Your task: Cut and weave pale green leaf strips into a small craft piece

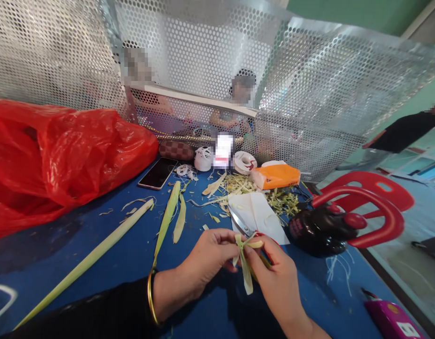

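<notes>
Pale green leaf strips (246, 270), crossed and knotted at the middle like a small bow, are pinched between both hands. My left hand (206, 261), with a gold bangle on its wrist, has thumb and fingers closed at the left side of the knot. On the other side, my right hand (274, 273) grips the strips between thumb and fingers. Scissors (239, 221) point away from me, their red and yellow handles partly behind my right fingers; whether that hand also holds them I cannot tell. Under the blades lies a white paper (265, 214).
Long husk leaves (93, 259) lie left on the blue table (132, 254), near a phone (158, 173) and red plastic bag (69, 160). Leaf scraps (283, 201), an orange tissue pack (279, 176), a tape roll (244, 162) and black-red flask (319, 230) stand beyond. Perforated sheeting (196, 52) hangs behind; people sit past it.
</notes>
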Tool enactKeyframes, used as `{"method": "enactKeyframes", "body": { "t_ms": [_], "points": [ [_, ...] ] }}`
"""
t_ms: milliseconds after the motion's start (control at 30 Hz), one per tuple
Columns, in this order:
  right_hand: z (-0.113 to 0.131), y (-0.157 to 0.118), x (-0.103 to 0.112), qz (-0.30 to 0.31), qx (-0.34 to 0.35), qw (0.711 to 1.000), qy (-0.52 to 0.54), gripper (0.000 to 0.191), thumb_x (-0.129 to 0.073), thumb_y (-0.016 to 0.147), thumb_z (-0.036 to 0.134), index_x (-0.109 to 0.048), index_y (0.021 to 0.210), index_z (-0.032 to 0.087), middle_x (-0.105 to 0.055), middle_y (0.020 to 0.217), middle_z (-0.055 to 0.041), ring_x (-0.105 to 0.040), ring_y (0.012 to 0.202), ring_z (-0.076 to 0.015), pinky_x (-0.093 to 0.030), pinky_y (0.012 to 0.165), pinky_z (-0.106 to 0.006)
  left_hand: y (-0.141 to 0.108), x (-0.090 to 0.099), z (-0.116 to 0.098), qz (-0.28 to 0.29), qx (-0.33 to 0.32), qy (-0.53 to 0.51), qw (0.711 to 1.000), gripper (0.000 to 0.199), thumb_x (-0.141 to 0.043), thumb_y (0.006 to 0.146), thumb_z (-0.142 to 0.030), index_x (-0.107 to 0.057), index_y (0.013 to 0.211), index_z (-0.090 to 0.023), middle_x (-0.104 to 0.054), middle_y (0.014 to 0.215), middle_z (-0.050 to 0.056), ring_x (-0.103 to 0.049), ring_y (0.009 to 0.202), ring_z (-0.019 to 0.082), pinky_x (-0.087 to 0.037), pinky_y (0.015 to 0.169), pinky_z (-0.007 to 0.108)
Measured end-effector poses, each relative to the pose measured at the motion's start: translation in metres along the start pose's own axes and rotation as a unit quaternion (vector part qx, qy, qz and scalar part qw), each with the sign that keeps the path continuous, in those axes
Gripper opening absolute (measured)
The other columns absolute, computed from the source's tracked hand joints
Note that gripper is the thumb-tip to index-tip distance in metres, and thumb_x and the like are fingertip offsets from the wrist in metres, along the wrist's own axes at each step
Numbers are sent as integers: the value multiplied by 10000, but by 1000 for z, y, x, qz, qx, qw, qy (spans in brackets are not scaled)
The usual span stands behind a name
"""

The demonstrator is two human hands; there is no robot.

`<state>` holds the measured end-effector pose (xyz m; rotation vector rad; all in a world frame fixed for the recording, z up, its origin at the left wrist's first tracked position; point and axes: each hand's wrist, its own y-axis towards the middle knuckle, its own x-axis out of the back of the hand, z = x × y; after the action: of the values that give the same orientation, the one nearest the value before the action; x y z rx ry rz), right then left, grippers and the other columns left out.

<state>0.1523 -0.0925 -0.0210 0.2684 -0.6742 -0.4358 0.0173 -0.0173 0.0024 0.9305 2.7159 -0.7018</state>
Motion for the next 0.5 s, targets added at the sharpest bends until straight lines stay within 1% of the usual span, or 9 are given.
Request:
{"method": "enactKeyframes", "body": {
  "t_ms": [100, 167, 267, 300, 333, 400, 467, 500],
  "points": [
    [-1, -1, -1, -7, 10, 1000, 2, 166, -581, 866, 280, -602, 726, 193, -618, 676, -13, -584, 611, -157, -476, 549, -239, 1, 0, 2, -18, -4, 2, 1000, 205, -704, 615, -256, -701, 771, -123, -623, 597, -1, -540, 530, 99, -456, 506, 215],
    [-3, -2, -1, -7, 11, 1000, -1, 136, -576, 866, 261, -610, 752, 195, -646, 705, -23, -612, 650, -171, -488, 572, -249, 1, 0, 2, -30, -9, 8, 999, 201, -706, 630, -269, -697, 768, -123, -632, 606, 3, -534, 517, 95, -444, 490, 209],
    [-5, -3, -1, -16, 24, 999, -29, 69, -565, 874, 236, -617, 843, 203, -677, 786, -41, -643, 746, -199, -513, 662, -288, 3, 1, 3, -32, -14, 13, 999, 202, -700, 646, -272, -695, 779, -120, -651, 632, 10, -533, 503, 88, -426, 468, 199],
    [-6, -2, -1, -28, 45, 998, -46, 69, -563, 875, 224, -619, 910, 203, -682, 846, -53, -646, 802, -210, -516, 708, -308, 3, 2, 3, -32, -14, 12, 999, 207, -699, 649, -274, -694, 785, -119, -659, 643, 14, -537, 500, 88, -422, 463, 197],
    [-7, -2, -1, -42, 77, 994, -66, 124, -561, 877, 206, -615, 989, 203, -682, 916, -67, -641, 866, -218, -511, 756, -326, 4, 2, 3, -33, -13, 10, 999, 210, -697, 651, -276, -693, 788, -117, -665, 647, 17, -541, 497, 87, -419, 459, 194],
    [-7, 0, 1, -52, 164, 979, -108, 236, -552, 878, 148, -597, 1100, 213, -668, 1032, -79, -615, 982, -224, -479, 854, -361, 5, 4, 3, -42, -9, 3, 999, 204, -697, 646, -274, -688, 776, -118, -657, 617, 10, -545, 487, 88, -410, 449, 188],
    [-5, 2, 3, -25, 243, 959, -143, 282, -537, 865, 81, -609, 1098, 225, -670, 1057, -67, -594, 1042, -223, -424, 934, -394, 6, 5, 3, -51, -5, -9, 999, 202, -698, 641, -278, -684, 763, -119, -631, 568, -5, -543, 476, 87, -394, 436, 178],
    [-4, 3, 4, -6, 266, 952, -154, 289, -532, 853, 56, -621, 1070, 225, -677, 1044, -59, -593, 1053, -224, -396, 962, -411, 6, 6, 3, -54, -3, -14, 998, 203, -699, 641, -285, -681, 754, -118, -616, 546, -12, -538, 470, 84, -384, 429, 173]
  ]
}}
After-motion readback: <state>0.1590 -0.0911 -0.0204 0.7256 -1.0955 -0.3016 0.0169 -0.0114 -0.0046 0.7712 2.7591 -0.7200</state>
